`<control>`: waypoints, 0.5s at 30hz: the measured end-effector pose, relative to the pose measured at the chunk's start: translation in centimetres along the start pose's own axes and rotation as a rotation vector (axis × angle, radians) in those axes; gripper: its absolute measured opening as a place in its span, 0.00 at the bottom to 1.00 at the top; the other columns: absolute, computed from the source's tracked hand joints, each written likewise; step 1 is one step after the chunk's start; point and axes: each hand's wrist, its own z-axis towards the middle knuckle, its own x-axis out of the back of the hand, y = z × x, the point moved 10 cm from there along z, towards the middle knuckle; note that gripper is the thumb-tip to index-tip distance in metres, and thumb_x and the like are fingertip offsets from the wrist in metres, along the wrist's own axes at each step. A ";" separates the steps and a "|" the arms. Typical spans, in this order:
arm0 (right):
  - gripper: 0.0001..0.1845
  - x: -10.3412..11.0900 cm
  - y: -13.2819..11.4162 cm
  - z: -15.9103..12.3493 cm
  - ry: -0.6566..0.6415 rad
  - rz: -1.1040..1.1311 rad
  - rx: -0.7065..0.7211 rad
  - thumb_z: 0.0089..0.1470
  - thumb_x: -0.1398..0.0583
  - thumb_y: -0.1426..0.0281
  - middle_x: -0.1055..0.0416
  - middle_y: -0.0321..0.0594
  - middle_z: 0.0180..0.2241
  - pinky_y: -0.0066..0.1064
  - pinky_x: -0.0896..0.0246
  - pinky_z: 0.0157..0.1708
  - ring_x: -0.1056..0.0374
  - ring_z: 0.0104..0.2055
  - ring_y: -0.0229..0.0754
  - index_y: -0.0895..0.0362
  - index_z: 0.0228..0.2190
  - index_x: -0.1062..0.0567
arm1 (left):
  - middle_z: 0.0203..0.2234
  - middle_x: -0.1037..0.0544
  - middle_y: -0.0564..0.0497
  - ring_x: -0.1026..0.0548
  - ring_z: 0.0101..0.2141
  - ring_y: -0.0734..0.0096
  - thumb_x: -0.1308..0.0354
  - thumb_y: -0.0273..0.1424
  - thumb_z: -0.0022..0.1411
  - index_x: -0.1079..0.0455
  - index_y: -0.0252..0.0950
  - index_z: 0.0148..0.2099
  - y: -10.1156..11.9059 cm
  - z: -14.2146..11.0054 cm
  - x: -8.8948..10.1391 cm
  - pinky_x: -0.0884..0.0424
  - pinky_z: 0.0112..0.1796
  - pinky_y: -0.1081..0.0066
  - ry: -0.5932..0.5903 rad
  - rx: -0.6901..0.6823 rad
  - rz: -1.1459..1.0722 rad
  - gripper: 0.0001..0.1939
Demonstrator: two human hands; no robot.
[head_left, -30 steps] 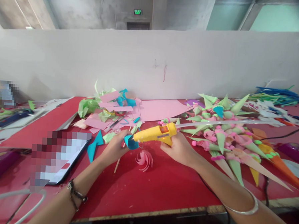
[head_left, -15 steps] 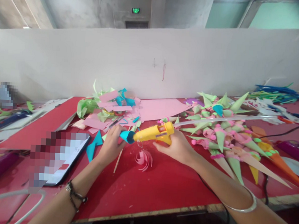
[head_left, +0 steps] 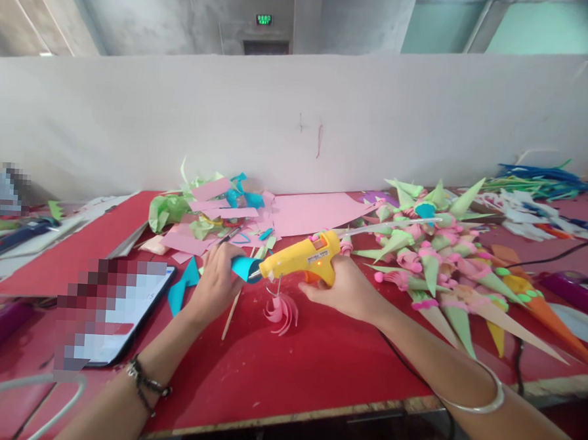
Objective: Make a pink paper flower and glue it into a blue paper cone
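My right hand (head_left: 345, 288) is closed round the grip of a yellow glue gun (head_left: 302, 258), a clear glue stick poking out of its back. Its nozzle points left into the open mouth of a small blue paper cone (head_left: 242, 268). My left hand (head_left: 215, 278) pinches that cone just above the red table (head_left: 286, 370). A curled pink paper flower (head_left: 281, 310) lies on the table right below the nozzle, and a thin wooden stick (head_left: 230, 314) lies beside my left hand.
A heap of finished green, pink and orange paper cones (head_left: 443, 274) fills the right side. Pink and green paper scraps (head_left: 210, 219) and a pink sheet (head_left: 314, 211) lie at the back. A phone (head_left: 116, 309) and a blue paper piece (head_left: 182, 286) sit left. A white partition stands behind.
The glue gun has tilted, its back end rising and its nozzle pushing further into the blue cone. My left hand has shifted slightly up and left with the cone.
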 end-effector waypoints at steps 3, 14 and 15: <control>0.05 0.1 0.0 0.0 0.003 -0.020 0.007 0.41 0.42 0.71 0.36 0.32 0.19 0.21 0.47 0.17 0.43 0.18 0.30 0.59 0.25 0.31 | 0.30 0.34 0.49 0.35 0.33 0.67 0.49 0.24 0.52 0.44 0.36 0.38 0.0 0.0 -0.1 0.39 0.35 0.68 -0.013 -0.002 -0.002 0.10; 0.04 0.5 -0.1 0.4 0.003 -0.131 0.039 0.38 0.45 0.76 0.44 0.28 0.14 0.20 0.54 0.13 0.48 0.15 0.28 0.58 0.17 0.38 | 0.28 0.33 0.50 0.35 0.31 0.67 0.50 0.23 0.51 0.43 0.36 0.35 -0.5 0.4 0.4 0.38 0.32 0.70 -0.010 0.047 -0.017 0.08; 0.04 0.6 -0.1 0.4 0.010 -0.146 0.043 0.38 0.45 0.76 0.44 0.28 0.14 0.20 0.54 0.13 0.48 0.15 0.28 0.58 0.17 0.38 | 0.28 0.33 0.50 0.34 0.31 0.67 0.50 0.23 0.51 0.43 0.36 0.35 -0.7 0.4 0.3 0.38 0.32 0.70 -0.018 0.058 -0.022 0.08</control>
